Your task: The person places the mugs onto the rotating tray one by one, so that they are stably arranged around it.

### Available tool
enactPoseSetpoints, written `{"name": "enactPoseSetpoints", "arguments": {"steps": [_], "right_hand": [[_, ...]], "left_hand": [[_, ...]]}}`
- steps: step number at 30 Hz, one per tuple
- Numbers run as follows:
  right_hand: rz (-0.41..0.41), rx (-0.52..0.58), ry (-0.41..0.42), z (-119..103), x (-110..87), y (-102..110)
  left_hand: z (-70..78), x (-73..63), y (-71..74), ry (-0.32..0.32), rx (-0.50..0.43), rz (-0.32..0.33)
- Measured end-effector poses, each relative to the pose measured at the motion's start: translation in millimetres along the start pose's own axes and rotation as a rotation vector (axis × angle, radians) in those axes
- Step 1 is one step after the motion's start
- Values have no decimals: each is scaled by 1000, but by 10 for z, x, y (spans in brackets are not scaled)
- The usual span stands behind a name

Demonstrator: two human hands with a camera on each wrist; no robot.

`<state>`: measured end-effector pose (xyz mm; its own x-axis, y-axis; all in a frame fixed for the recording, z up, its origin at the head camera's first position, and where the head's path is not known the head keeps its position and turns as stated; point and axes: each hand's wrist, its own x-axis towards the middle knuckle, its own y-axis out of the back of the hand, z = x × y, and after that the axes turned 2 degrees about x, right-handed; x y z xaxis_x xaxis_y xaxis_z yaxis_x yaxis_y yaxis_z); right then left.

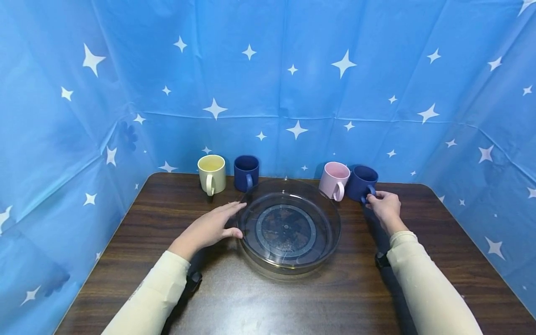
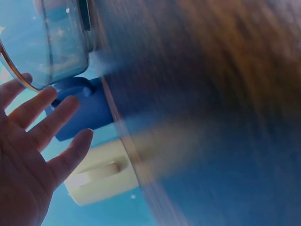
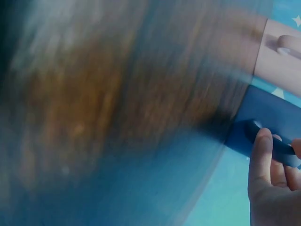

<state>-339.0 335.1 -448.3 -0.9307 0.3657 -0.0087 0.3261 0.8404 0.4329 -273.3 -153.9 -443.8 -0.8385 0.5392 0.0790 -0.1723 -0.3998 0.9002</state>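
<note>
My right hand (image 1: 384,205) pinches the handle of a dark blue mug (image 1: 363,180) at the back right; the right wrist view shows the fingers (image 3: 261,155) around that handle. A pink mug (image 1: 335,177) stands just left of it, its handle facing front. In the middle of the table sits a wide, see-through round dish (image 1: 289,260) with a ringed base. My left hand (image 1: 209,228) is at the dish's left rim, fingers straight and spread, thumb apart. Behind that hand stand a second dark blue mug (image 1: 244,174) and a pale yellow mug (image 1: 211,172), both upright.
The dark wooden table (image 1: 335,298) reaches back to a blue curtain (image 1: 293,83) with white stars, which also closes off both sides. The mugs stand along the table's back edge, close to the curtain.
</note>
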Motion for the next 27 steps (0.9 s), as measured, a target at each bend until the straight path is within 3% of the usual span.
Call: {"name": "enactPoseSetpoints", "arguments": {"steps": [15, 27], "right_hand": [[35, -70, -9, -19, -44, 10], [74, -37, 29, -48, -56, 102]], "left_hand": [[1, -16, -7, -2, -11, 8], [5, -22, -12, 14, -7, 6]]}}
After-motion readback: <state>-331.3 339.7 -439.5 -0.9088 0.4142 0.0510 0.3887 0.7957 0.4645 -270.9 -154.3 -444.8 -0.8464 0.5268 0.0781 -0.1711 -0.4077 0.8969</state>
